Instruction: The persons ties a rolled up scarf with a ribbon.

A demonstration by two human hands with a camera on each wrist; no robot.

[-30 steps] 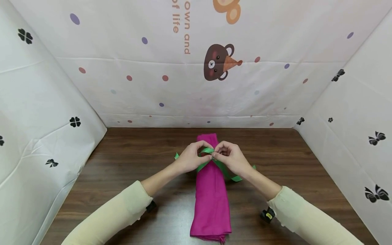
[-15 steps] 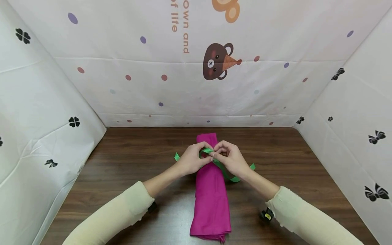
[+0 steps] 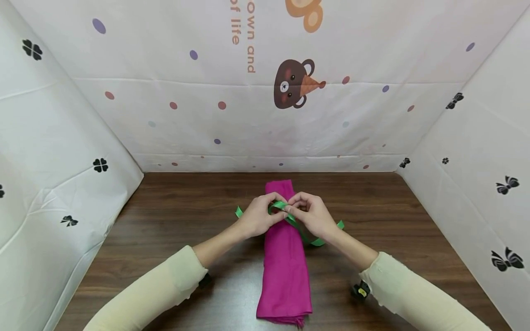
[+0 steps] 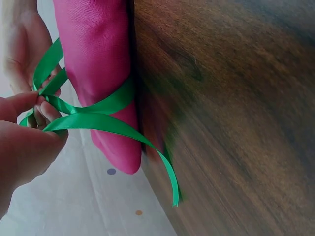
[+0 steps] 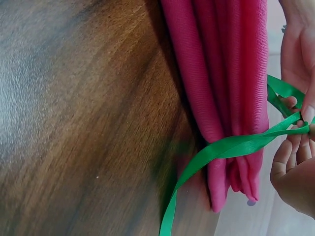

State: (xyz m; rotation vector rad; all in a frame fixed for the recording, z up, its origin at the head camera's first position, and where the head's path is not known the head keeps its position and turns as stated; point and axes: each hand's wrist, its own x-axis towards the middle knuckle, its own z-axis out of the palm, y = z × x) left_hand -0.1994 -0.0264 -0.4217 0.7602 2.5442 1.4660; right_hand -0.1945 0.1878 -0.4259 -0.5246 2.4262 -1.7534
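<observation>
A folded magenta cloth [image 3: 286, 271] lies lengthwise on the table, its layered folds showing in the right wrist view. Around its far part runs a green satin ribbon [image 4: 110, 102], with loops above the cloth and loose tails out to both sides. My left hand [image 3: 257, 216] pinches the ribbon between thumb and fingertips over the cloth. Facing it, my right hand [image 3: 313, 212] pinches the ribbon too, fingertips right at the left hand's. In the left wrist view one ribbon tail hangs down toward the wood. The fingertips partly hide where the strands cross.
The dark wooden table [image 3: 186, 207] reaches back to a white printed sheet [image 3: 248, 124] with bear and dot pictures. White sheets also stand at the left and right. A black wrist camera [image 3: 361, 290] sits below the right sleeve, another under the left.
Both hands stay at nearly the same spot over the cloth. The green loop between the fingers has changed shape slightly, and the strand by the left thumb has shifted.
</observation>
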